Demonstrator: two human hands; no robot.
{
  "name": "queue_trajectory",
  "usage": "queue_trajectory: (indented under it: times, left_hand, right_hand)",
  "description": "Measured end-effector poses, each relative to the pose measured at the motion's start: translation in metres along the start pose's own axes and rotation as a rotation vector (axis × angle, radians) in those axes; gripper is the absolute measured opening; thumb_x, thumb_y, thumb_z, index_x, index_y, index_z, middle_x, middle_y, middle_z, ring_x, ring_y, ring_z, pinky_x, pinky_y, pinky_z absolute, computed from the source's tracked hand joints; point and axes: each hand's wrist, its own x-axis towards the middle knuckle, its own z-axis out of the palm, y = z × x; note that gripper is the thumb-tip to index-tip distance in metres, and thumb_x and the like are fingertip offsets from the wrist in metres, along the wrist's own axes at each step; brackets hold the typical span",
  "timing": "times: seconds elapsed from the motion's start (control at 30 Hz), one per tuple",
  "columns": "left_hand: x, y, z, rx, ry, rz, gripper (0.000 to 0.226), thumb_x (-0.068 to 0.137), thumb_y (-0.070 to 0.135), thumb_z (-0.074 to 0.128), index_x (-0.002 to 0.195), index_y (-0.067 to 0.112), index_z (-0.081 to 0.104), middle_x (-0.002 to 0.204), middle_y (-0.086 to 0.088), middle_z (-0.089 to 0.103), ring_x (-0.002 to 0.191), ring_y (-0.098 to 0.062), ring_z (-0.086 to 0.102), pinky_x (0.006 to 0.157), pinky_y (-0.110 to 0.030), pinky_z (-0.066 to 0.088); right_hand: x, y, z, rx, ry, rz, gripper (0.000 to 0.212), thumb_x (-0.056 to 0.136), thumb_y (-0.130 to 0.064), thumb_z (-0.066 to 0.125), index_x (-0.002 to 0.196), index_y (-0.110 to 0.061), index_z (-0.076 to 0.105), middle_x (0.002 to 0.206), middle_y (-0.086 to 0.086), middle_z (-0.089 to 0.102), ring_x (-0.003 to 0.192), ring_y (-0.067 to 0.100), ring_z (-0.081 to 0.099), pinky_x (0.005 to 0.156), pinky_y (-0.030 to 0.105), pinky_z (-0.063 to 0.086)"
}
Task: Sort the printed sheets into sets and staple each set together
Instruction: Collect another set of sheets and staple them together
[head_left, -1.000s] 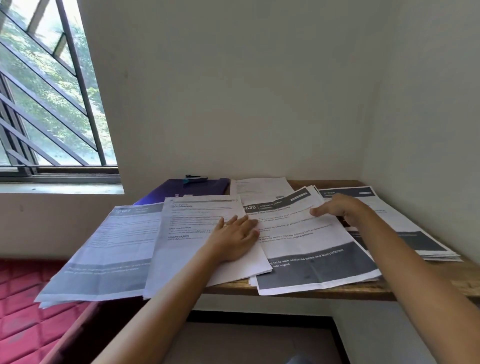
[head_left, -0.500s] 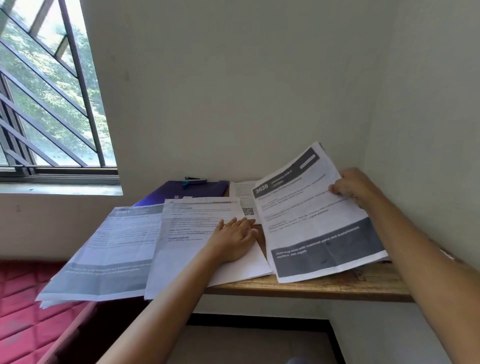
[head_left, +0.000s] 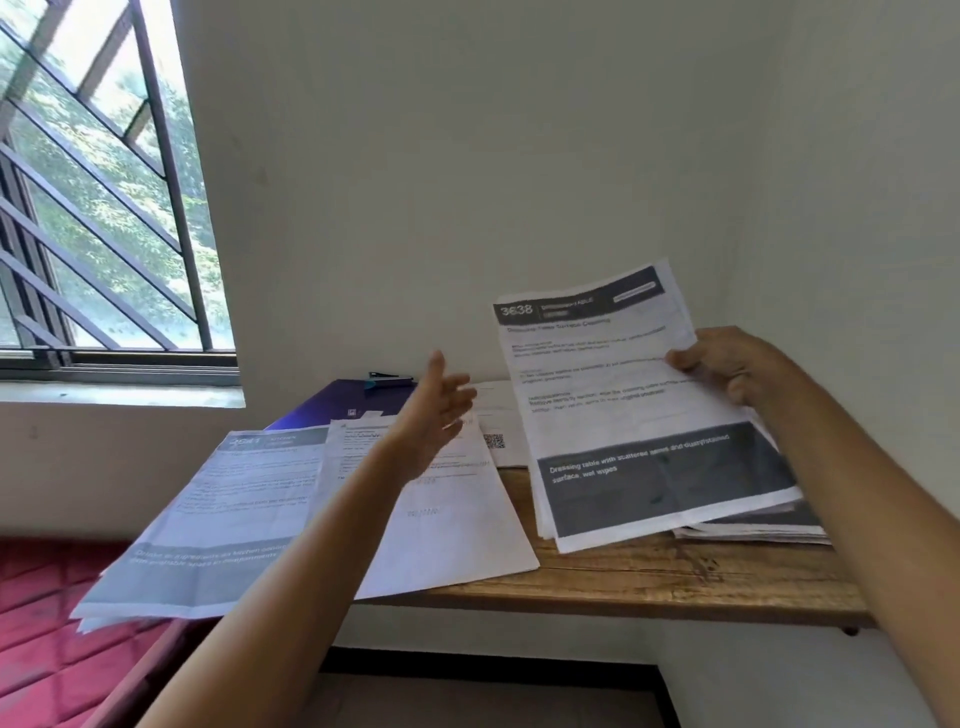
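The sheets headed 3638 (head_left: 623, 405) are held up above the counter (head_left: 649, 582).
They are pinched at the right edge by the right hand (head_left: 727, 364); the left hand (head_left: 436, 410) is raised with fingers apart, no longer pressed on the middle sheet (head_left: 457, 530). A pile (head_left: 753, 530) beneath is mostly hidden; small print is blurred.

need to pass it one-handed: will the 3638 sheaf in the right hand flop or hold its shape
Probably floppy: the 3638 sheaf bows gently with the right hand pinching one edge. Likely light: that one grip seems to hold it up. Several page edges show at its lower corner, so pages may fan apart.
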Motion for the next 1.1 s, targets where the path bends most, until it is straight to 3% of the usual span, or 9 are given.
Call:
queue_trajectory:
  times: [0.17, 0.3, 0.4, 0.53, 0.63, 0.7, 0.83, 0.93, 1.1]
  left_hand:
    - [0.009, 0.015, 0.0, -0.25, -0.036, -0.017, 0.057, 0.097, 0.06, 0.032, 0.098, 0.012, 0.062, 0.075, -0.004, 0.07, 0.076, -0.021, 0.066, 0.072, -0.035, 0.052]
    - [0.008, 0.004, -0.004, -0.33, 0.05, -0.096, 0.037, 0.097, 0.044, 0.048, 0.095, 0.014, 0.068, 0.083, -0.01, 0.073, 0.071, -0.024, 0.07, 0.07, -0.038, 0.055]
    - [0.015, -0.009, -0.011, -0.307, 0.122, -0.091, 0.021, 0.098, 0.02, 0.052, 0.114, 0.011, 0.062, 0.086, -0.012, 0.072, 0.067, -0.023, 0.071, 0.058, -0.037, 0.06]
    - [0.02, -0.03, -0.015, -0.255, 0.157, -0.109, 0.017, 0.097, 0.011, 0.054, 0.112, 0.006, 0.058, 0.082, -0.013, 0.072, 0.064, -0.024, 0.071, 0.05, -0.035, 0.057]
    - [0.021, -0.036, -0.014, -0.268, 0.146, -0.123, 0.005, 0.095, 0.011, 0.057, 0.099, 0.009, 0.06, 0.08, -0.014, 0.072, 0.063, -0.025, 0.071, 0.048, -0.035, 0.057]
    - [0.025, -0.039, -0.016, -0.28, 0.133, -0.097, 0.011, 0.094, 0.012, 0.059, 0.105, 0.008, 0.06, 0.084, -0.015, 0.072, 0.064, -0.025, 0.071, 0.049, -0.035, 0.057]
    - [0.028, -0.041, -0.017, -0.295, 0.12, -0.029, 0.014, 0.091, 0.012, 0.062, 0.105, 0.01, 0.061, 0.097, -0.019, 0.07, 0.073, -0.027, 0.071, 0.058, -0.04, 0.061]
    - [0.03, -0.042, -0.019, -0.301, 0.144, -0.001, 0.014, 0.092, 0.015, 0.061, 0.106, 0.01, 0.062, 0.104, -0.021, 0.068, 0.08, -0.031, 0.069, 0.067, -0.046, 0.061]
    - [0.03, -0.043, -0.02, -0.315, 0.184, 0.009, 0.007, 0.096, 0.013, 0.057, 0.1, 0.013, 0.062, 0.086, -0.012, 0.073, 0.068, -0.022, 0.071, 0.054, -0.037, 0.059]
  right_hand:
    - [-0.006, 0.026, 0.054, 0.095, -0.239, 0.036, 0.034, 0.085, 0.003, 0.063, 0.119, 0.004, 0.059, 0.118, 0.019, 0.064, 0.106, 0.033, 0.061, 0.097, 0.044, 0.047]
    - [-0.006, 0.046, 0.086, 0.158, -0.375, 0.04, 0.024, 0.085, 0.007, 0.06, 0.106, 0.0, 0.065, 0.105, 0.016, 0.069, 0.092, 0.03, 0.065, 0.09, 0.043, 0.052]
    - [-0.004, 0.057, 0.098, 0.188, -0.394, 0.01, 0.019, 0.084, 0.003, 0.064, 0.101, -0.003, 0.066, 0.099, 0.012, 0.071, 0.087, 0.028, 0.068, 0.082, 0.042, 0.056]
    - [-0.002, 0.071, 0.112, 0.179, -0.162, -0.181, 0.028, 0.086, -0.016, 0.07, 0.112, -0.008, 0.063, 0.105, 0.009, 0.069, 0.094, 0.027, 0.067, 0.08, 0.041, 0.056]
    - [-0.004, 0.075, 0.117, 0.197, 0.044, -0.329, 0.017, 0.082, -0.012, 0.073, 0.096, -0.015, 0.064, 0.093, 0.003, 0.067, 0.084, 0.018, 0.065, 0.07, 0.027, 0.054]
    - [-0.003, 0.077, 0.118, 0.186, 0.132, -0.393, 0.02, 0.077, -0.009, 0.077, 0.085, -0.02, 0.062, 0.085, 0.002, 0.066, 0.077, 0.016, 0.063, 0.07, 0.03, 0.055]
    - [-0.001, 0.083, 0.121, 0.119, 0.187, -0.448, 0.023, 0.077, -0.011, 0.077, 0.083, -0.024, 0.06, 0.083, 0.001, 0.07, 0.08, 0.018, 0.068, 0.077, 0.039, 0.057]
    - [-0.006, 0.084, 0.12, 0.074, 0.209, -0.516, 0.017, 0.079, -0.011, 0.076, 0.087, -0.018, 0.063, 0.083, -0.002, 0.07, 0.079, 0.011, 0.067, 0.076, 0.032, 0.056]
    - [-0.018, 0.08, 0.112, 0.02, 0.27, -0.727, 0.01, 0.076, -0.011, 0.079, 0.082, -0.012, 0.07, 0.094, -0.006, 0.07, 0.089, 0.008, 0.066, 0.077, 0.02, 0.052]
